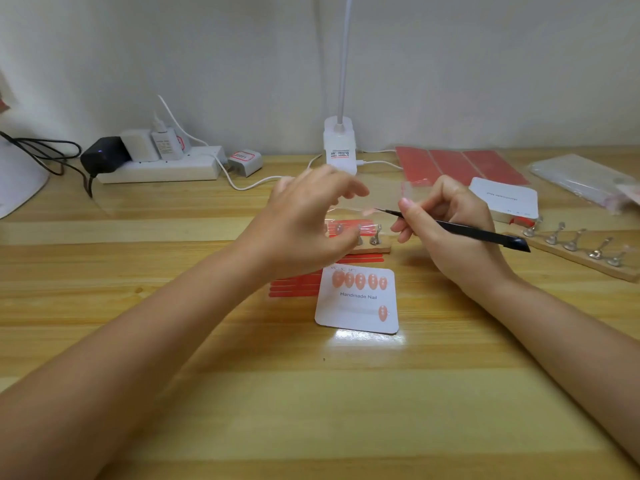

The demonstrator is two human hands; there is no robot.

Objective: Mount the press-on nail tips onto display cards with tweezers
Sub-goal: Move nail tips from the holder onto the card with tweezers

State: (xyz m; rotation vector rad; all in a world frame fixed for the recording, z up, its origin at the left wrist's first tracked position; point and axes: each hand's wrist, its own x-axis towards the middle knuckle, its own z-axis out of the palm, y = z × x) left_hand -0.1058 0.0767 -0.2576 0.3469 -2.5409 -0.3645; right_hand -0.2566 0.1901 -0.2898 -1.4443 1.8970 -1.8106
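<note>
Black and slim, the tweezers (460, 230) lie pinched between the thumb and curled fingers of the right hand (450, 230), their fine tip pointing left and holding a small pale pink nail tip (369, 212) above the table, though blur makes its shape hard to read. Just left of it the left hand (304, 220) hovers with fingers loosely spread and holding nothing, smeared by motion and covering part of a wooden strip of metal stands (372, 242) and some red adhesive strips (294, 284). Nearer lies the white, round-cornered display card (356, 317) printed "Handmade Nail", with five glossy almond-shaped pink nails (360, 280) in its top row and one more at lower right. Pale wood-grain laminate covers the table (346, 410). At far right sit a second wooden holder strip (575, 251), a stack of blank cards (505, 199), red sheets (460, 164) and a clear plastic bag (581, 181) cut off by the edge
</note>
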